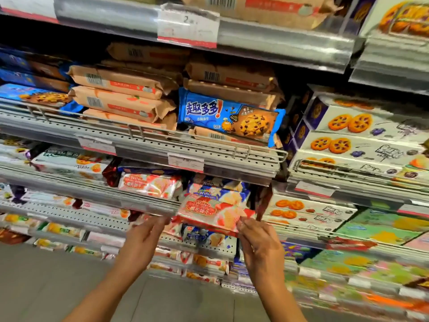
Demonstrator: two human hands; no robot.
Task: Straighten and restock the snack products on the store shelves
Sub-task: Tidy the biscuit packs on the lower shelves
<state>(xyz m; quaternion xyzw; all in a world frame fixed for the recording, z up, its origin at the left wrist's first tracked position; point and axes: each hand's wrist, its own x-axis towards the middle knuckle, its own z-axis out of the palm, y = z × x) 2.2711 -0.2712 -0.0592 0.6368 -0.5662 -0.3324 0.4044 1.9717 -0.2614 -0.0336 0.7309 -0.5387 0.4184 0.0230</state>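
A red and white strawberry wafer pack (212, 212) is held out in front of the lower shelf. My left hand (145, 238) pinches its left end and my right hand (257, 240) pinches its right end. Behind it on the shelf lie a blue wafer pack (218, 190) and another red wafer pack (148, 183). One shelf up, a blue chocolate-chip cookie pack (229, 118) lies tilted across brown cookie packs (120, 102).
A wire rail (144, 129) fronts the cookie shelf, with price tags (185, 162) on the edge below. White boxes with orange cookies (348, 133) fill the shelves at the right. More wafer packs (204, 240) sit lower down. Grey floor (46, 287) lies at the lower left.
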